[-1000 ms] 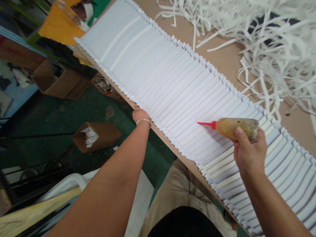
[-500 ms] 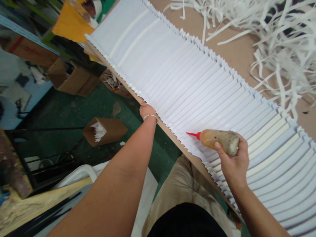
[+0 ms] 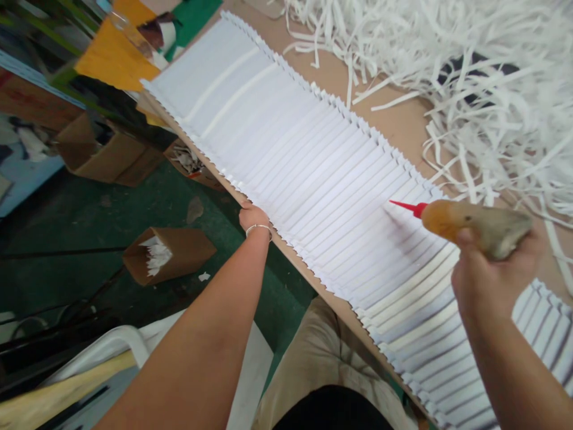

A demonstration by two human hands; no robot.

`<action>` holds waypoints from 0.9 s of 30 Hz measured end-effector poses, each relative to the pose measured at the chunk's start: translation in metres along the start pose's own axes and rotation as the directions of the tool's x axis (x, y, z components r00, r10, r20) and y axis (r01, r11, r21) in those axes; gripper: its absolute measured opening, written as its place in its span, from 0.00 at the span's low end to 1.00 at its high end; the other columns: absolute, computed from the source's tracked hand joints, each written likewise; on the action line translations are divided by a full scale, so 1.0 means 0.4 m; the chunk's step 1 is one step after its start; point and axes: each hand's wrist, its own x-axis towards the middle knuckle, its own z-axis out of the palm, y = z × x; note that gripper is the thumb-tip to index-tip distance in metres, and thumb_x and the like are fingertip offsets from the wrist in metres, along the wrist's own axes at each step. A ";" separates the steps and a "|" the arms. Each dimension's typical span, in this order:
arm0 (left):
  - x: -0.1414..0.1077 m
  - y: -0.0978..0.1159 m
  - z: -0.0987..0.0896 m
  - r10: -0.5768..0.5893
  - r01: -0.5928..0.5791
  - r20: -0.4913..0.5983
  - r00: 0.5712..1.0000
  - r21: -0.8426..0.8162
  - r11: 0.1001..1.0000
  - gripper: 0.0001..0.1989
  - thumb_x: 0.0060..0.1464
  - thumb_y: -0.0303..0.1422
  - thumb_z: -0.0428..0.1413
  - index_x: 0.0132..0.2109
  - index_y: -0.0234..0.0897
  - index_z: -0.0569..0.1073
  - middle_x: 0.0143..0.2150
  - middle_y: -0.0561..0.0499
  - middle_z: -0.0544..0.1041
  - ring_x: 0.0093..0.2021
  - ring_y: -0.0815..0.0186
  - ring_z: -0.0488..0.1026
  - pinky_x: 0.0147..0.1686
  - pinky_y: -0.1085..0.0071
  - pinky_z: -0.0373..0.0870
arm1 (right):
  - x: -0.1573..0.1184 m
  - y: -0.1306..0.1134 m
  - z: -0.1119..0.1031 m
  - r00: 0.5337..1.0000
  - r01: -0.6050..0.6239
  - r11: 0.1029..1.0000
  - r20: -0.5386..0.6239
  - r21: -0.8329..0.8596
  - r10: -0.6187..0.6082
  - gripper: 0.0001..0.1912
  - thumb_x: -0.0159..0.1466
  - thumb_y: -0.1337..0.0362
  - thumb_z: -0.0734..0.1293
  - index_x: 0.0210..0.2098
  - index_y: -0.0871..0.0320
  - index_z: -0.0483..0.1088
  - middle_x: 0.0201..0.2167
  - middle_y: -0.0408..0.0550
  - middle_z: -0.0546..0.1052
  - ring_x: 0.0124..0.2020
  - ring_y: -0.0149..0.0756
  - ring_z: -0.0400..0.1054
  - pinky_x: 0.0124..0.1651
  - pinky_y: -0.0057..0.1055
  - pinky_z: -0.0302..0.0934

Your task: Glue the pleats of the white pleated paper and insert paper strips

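A long fanned stack of white paper sheets [image 3: 286, 155] lies shingled along the board, each sheet's edge stepping past the one before. My left hand [image 3: 253, 218] rests on the stack's near edge, holding nothing, its fingers partly foreshortened. My right hand [image 3: 490, 269] grips a dirty, amber-tinted squeeze bottle [image 3: 478, 230] with a red pointed nozzle. The bottle is tilted and its tip hangs just above the sheets. Cream-coloured stripes [image 3: 414, 292] run along the sheet edges beside my right hand.
A heap of white paper strips [image 3: 474, 77] covers the board's far side. The board's near edge [image 3: 308, 278] drops to a green floor, where an open cardboard box [image 3: 165, 254] holds white scraps. More cardboard boxes [image 3: 105, 152] stand further left.
My right hand and the bottle have swung right, toward the far edge of the stack, and the bottle tilts more. My left hand stays on the near edge.
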 end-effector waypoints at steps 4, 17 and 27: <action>-0.003 0.008 -0.005 -0.061 0.060 -0.027 0.998 -0.019 0.998 0.18 0.71 0.43 0.60 0.58 0.35 0.77 0.57 0.43 0.79 0.54 0.56 0.79 0.56 0.51 0.79 | 0.175 0.092 0.035 0.931 -0.348 0.861 0.031 0.372 0.363 0.18 0.59 0.65 0.74 0.48 0.48 0.71 0.46 0.43 0.79 0.48 0.46 0.80 0.52 0.60 0.77; 0.004 0.003 0.000 -0.087 0.086 -0.032 0.996 -0.022 0.996 0.18 0.71 0.43 0.60 0.58 0.34 0.77 0.57 0.42 0.79 0.55 0.55 0.79 0.55 0.52 0.79 | 0.245 0.150 0.094 0.928 -0.346 0.874 -0.017 0.342 0.373 0.18 0.60 0.73 0.72 0.45 0.51 0.66 0.47 0.43 0.78 0.42 0.39 0.80 0.44 0.50 0.79; 0.006 -0.004 0.004 -0.062 0.061 -0.026 0.998 -0.026 0.998 0.18 0.71 0.43 0.61 0.58 0.35 0.77 0.58 0.42 0.79 0.55 0.55 0.79 0.55 0.52 0.79 | 0.145 0.117 0.087 0.931 -0.359 0.868 0.066 0.343 0.359 0.17 0.59 0.66 0.77 0.45 0.53 0.69 0.47 0.46 0.78 0.45 0.44 0.78 0.48 0.64 0.78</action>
